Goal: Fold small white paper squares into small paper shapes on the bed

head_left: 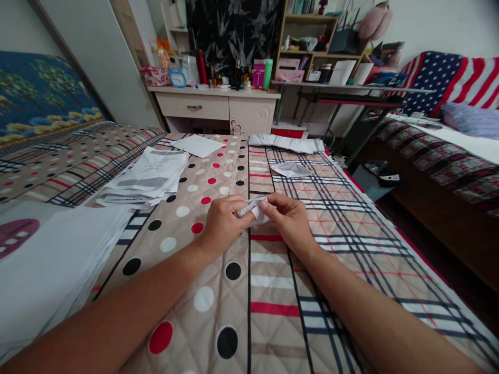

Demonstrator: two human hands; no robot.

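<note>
Between my two hands, just above the patterned bedspread [268, 291], is a small folded piece of white paper [260, 215] with some dark print along one edge. My left hand [226, 218] is closed on its left side, fingers curled around it. The thumb and fingers of my right hand [288, 215] pinch its right upper edge. Part of the paper is hidden behind the fingers. Beyond my hands lies a loose folded white paper piece [291, 169], and farther back a row of folded white paper [286, 143].
To the left are a stack of printed sheets [150, 174], a flat white sheet [202, 145] and a larger paper pile [58, 259] nearer me. A white dresser [198, 106] with bottles stands past the bed's far end. At right are a desk [351, 88] and another bed [440, 161].
</note>
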